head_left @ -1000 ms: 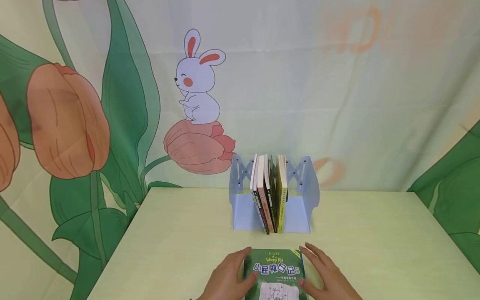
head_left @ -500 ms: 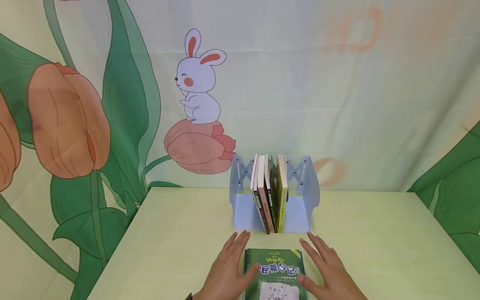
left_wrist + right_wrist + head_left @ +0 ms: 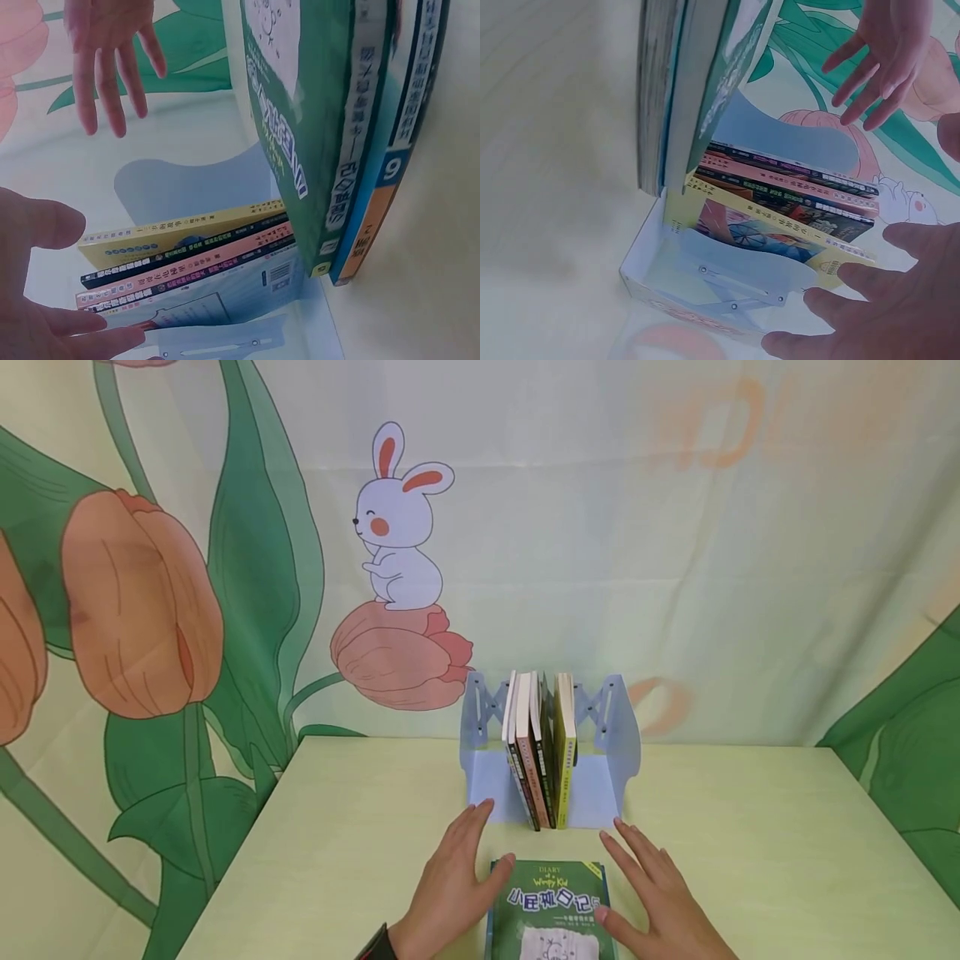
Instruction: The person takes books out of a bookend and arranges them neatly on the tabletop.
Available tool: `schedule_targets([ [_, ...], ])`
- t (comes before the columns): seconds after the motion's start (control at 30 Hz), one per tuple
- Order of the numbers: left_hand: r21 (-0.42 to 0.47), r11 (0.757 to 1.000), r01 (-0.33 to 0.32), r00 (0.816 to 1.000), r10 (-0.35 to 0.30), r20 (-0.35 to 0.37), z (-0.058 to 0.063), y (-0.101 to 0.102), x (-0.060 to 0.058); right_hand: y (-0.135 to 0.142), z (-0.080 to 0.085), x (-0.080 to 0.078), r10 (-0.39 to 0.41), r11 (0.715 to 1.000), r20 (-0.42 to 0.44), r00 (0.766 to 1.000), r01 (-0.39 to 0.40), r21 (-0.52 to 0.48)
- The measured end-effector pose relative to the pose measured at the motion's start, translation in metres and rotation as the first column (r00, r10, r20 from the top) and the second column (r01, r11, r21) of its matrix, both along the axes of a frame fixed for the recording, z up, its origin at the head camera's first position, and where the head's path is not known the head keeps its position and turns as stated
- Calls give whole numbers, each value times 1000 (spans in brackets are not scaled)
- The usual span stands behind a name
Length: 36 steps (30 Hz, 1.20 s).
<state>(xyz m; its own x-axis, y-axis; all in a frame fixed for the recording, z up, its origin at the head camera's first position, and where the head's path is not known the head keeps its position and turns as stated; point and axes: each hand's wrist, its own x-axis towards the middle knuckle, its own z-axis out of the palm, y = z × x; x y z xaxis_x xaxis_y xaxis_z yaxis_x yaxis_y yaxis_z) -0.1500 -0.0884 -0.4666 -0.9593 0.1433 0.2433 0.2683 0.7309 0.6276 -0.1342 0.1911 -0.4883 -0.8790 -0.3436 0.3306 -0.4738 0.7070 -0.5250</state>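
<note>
A green book point(image 3: 555, 902) with a Diary of a Wimpy Kid cover lies flat at the table's front. In the left wrist view a blue and orange book point(image 3: 375, 195) lies beneath it. My left hand point(image 3: 446, 881) is raised at the stack's left side, fingers extended and holding nothing. On the other side my right hand point(image 3: 660, 893) hovers with spread fingers, its thumb over the cover's right edge in the head view. Behind them stands a pale blue expandable book rack point(image 3: 624, 735). Several thin books point(image 3: 528, 760) lean in its middle, and a yellow book point(image 3: 566, 777) is rightmost.
The rack stands near the back edge of the pale yellow-green table point(image 3: 750, 827). Behind it hangs a cloth backdrop point(image 3: 562, 527) printed with tulips and a rabbit. A dark band point(image 3: 378, 943) circles my left wrist.
Both hands have come away from the sides of the book stack. The left has risen and moved forward, the right a little; fingers are spread wider. The books have stayed put.
</note>
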Motion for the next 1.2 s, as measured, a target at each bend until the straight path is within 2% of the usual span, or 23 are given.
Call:
schedule_targets([
  [0.33, 42, 998, -40, 998, 41, -39, 10, 1, -17, -3, 14, 1, -27, 1000, 49, 998, 26, 11],
  [0.8, 141, 988, -60, 994, 72, -82, 24, 6, -40, -4, 20, -1, -40, 999, 68, 997, 39, 19],
  [1.2, 171, 982, -79, 985, 103, -135, 21, 11, -58, -5, 23, 0, -16, 1000, -37, 999, 15, -4],
])
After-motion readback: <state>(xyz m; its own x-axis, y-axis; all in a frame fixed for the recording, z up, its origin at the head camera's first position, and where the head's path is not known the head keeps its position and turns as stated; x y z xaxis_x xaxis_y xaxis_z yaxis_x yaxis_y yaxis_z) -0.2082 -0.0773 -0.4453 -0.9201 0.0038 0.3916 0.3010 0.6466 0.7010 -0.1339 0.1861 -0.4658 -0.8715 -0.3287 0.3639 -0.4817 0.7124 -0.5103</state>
